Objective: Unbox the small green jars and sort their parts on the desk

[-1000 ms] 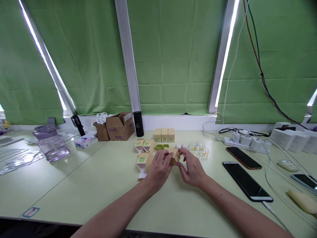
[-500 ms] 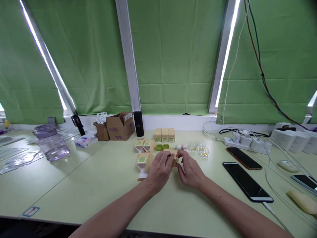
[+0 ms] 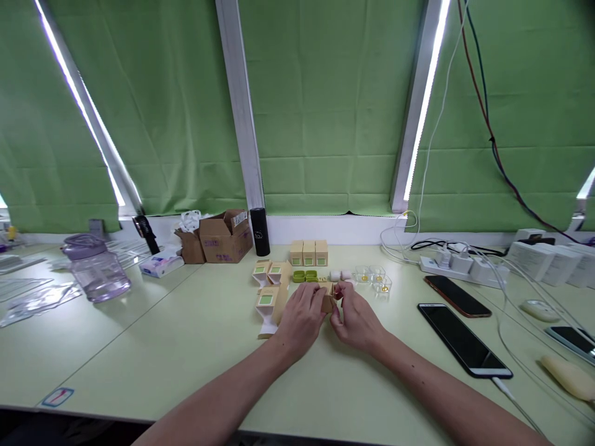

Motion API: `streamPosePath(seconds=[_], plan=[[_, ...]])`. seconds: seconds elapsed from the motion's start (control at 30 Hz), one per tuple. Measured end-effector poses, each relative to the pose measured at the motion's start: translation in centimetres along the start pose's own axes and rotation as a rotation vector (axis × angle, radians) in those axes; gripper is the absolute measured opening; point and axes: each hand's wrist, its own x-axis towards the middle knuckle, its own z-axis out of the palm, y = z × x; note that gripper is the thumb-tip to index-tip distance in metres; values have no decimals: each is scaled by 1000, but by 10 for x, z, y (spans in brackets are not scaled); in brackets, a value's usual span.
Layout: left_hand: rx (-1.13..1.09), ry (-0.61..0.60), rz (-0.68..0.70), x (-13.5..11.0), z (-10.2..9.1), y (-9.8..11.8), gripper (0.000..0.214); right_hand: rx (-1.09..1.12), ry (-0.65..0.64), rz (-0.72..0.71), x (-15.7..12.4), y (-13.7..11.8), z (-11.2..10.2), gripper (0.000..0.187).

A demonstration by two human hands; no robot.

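Note:
My left hand and my right hand meet over a small tan cardboard box, both closed on it with fingertips at its open end. Just beyond the hands lie two green pads, two small white cubes and three clear little cups with something yellow inside. Three closed tan boxes with green labels stand in a row further back. Unfolded tan boxes with green labels lie left of my left hand.
A black phone on a cable and a brown-cased phone lie at right, with a power strip and white boxes behind. At left stand a purple jug, brown cartons and a black cylinder.
My right hand has moved in from beside the box to its end, fingers closing onto it. The left hand keeps its hold nearly still.

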Motion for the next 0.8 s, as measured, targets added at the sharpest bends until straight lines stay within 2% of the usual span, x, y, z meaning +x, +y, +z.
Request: streamPosePath(seconds=[0.27, 0.47, 0.63, 0.8], plan=[[-79, -55, -57, -1, 1, -1, 55, 78, -57, 60, 0, 2, -1, 38], [-213, -61, -119, -2, 1, -3, 60, 189, -58, 191, 3, 5, -9, 36], [-392, -53, -254, -3, 3, -4, 52, 216, 89, 211, 5, 10, -14, 37], [-478, -82, -336, -2, 2, -3, 49, 178, 283, 55, 7, 14, -16, 39]])
